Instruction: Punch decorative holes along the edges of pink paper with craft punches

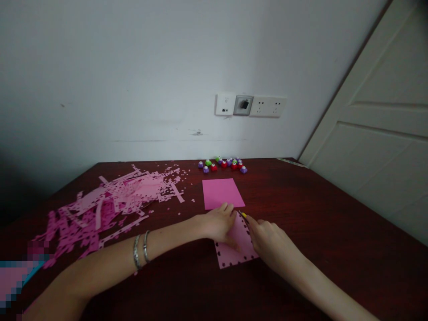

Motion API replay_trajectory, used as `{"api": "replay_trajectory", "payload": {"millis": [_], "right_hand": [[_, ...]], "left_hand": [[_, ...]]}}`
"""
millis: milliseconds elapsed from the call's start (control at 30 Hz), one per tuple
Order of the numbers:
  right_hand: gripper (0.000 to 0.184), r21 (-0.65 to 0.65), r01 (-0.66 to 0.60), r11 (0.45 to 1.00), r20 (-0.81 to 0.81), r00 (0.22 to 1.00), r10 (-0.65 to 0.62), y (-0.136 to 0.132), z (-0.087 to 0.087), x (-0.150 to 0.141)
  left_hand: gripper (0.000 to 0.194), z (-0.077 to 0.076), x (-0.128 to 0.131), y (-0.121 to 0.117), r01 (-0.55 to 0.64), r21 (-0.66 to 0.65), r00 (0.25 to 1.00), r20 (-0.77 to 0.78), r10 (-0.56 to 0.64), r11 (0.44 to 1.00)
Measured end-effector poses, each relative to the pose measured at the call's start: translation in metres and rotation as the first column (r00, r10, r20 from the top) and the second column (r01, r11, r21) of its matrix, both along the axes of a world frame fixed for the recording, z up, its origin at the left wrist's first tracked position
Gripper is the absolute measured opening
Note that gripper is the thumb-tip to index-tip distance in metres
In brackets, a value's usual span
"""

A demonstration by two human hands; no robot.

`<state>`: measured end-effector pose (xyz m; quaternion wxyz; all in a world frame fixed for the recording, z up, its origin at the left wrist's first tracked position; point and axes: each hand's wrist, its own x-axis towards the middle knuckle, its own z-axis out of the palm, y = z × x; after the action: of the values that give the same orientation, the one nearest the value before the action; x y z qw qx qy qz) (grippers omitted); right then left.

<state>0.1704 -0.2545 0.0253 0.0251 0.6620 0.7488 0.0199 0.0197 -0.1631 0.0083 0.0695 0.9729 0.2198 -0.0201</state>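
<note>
A light pink sheet of paper (pixel 236 258) with small dark-looking holes punched along its edges lies on the table in front of me. My left hand (pixel 220 225) rests across its upper left part, fingers spread and pressing it down. Closed around a slim cutter knife (pixel 244 216) with a yellow part, my right hand (pixel 269 240) is at the sheet's upper right edge. Most of the knife is hidden in the fingers. Just beyond the left fingertips lies a plain brighter pink square sheet (pixel 222 192).
A heap of pink paper strips and scraps (pixel 110 205) spreads over the left of the dark red table (pixel 321 249). Several small purple, green and red craft punches (pixel 224 164) stand near the wall. Sockets (pixel 267 107) are on the wall; a white door (pixel 384 116) stands at right.
</note>
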Motion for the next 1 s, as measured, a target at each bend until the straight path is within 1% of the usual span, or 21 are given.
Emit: {"api": "replay_trajectory", "payload": {"millis": [133,367,533,633,700,1000], "right_hand": [[0.042,-0.001,0.001,1.000,-0.018,1.000,-0.001,0.000,-0.002,0.000],[0.042,0.014,-0.023,1.000,0.002,1.000,0.023,0.001,-0.008,0.003],[0.044,0.022,-0.022,1.000,-0.001,1.000,0.022,0.000,-0.008,0.002],[0.047,0.012,-0.011,1.000,0.005,1.000,0.011,-0.001,-0.007,-0.001],[0.047,0.006,-0.004,1.000,0.002,1.000,0.004,-0.001,-0.007,-0.003],[0.046,0.040,-0.017,0.999,0.057,0.998,0.015,-0.003,-0.018,-0.008]], "left_hand": [[0.074,-0.001,-0.001,0.000,-0.012,-0.011,1.000,-0.003,0.012,1.000],[0.073,0.002,0.000,-0.002,-0.006,-0.004,1.000,-0.002,0.006,1.000],[0.073,0.002,-0.001,-0.002,-0.004,-0.011,1.000,0.007,0.004,1.000],[0.069,0.001,-0.002,-0.001,0.007,-0.013,1.000,0.023,-0.006,1.000],[0.067,0.000,-0.002,0.000,0.015,-0.010,0.999,0.032,-0.015,1.000],[0.062,0.002,0.000,-0.001,0.059,0.059,0.998,0.009,-0.060,0.997]]}}
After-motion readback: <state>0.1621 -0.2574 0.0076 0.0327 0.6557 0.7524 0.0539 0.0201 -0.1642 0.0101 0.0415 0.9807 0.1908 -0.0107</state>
